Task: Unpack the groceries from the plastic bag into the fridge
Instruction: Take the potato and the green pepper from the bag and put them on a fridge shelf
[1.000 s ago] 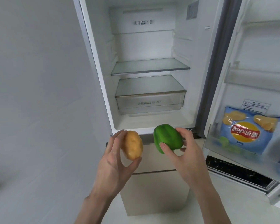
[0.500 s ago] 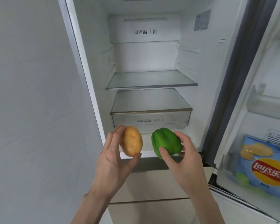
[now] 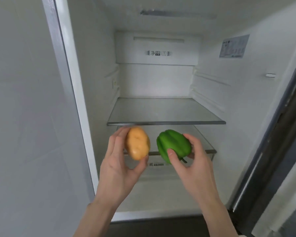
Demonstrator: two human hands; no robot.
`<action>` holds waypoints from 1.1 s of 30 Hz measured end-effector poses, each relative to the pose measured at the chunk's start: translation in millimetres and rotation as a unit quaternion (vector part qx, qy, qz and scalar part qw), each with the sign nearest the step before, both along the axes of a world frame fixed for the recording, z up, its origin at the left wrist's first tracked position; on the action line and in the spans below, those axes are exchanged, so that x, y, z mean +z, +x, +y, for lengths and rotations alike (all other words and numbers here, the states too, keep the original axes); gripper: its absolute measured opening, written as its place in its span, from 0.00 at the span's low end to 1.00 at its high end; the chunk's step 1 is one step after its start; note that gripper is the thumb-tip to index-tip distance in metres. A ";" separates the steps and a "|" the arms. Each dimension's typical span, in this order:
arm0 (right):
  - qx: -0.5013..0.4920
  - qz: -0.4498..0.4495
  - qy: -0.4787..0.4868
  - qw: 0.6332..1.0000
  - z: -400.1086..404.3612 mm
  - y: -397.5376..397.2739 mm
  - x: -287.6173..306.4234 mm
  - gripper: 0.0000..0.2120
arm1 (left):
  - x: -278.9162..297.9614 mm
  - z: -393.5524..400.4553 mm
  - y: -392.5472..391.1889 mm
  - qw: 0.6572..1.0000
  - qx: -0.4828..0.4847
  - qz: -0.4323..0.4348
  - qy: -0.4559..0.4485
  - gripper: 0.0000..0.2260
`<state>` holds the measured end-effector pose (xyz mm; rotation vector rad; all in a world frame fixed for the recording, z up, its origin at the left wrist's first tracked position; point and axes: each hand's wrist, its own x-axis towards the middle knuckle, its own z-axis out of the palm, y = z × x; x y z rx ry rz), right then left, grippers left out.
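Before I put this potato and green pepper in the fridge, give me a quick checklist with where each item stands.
1. Left hand grip on potato: ok, fingers and thumb wrap it.
2. Right hand grip on green bell pepper: ok.
3. Fridge open: ok.
4. Upper glass shelf free: ok, nothing on it.
5. Lower glass shelf free: cannot tell, hands hide much of it.
6. Drawer contents: cannot tell.

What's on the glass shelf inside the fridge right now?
Nothing shows on the upper glass shelf. The potato and green pepper, still in hand, cover part of the lower shelf.
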<state>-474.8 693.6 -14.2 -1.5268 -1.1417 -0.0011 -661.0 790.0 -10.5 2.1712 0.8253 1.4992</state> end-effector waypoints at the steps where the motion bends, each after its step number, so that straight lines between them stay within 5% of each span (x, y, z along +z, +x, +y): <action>1: -0.007 -0.007 0.007 1.000 9.9 2.0 3.9 0.28 | 4.9 9.1 3.3 1.000 0.001 -0.005 0.004 0.37; 14: -0.017 0.001 0.064 0.998 95.5 43.5 71.6 0.27 | 60.1 91.2 48.1 0.999 0.036 0.027 0.022 0.38; 20: 0.007 -0.016 0.012 1.000 130.1 72.5 78.1 0.28 | 66.6 114.5 60.1 0.992 0.090 0.085 -0.001 0.26; 33: 0.080 -0.027 -0.094 0.992 161.2 90.3 79.9 0.32 | 83.3 143.7 68.7 0.971 0.132 0.183 -0.074 0.25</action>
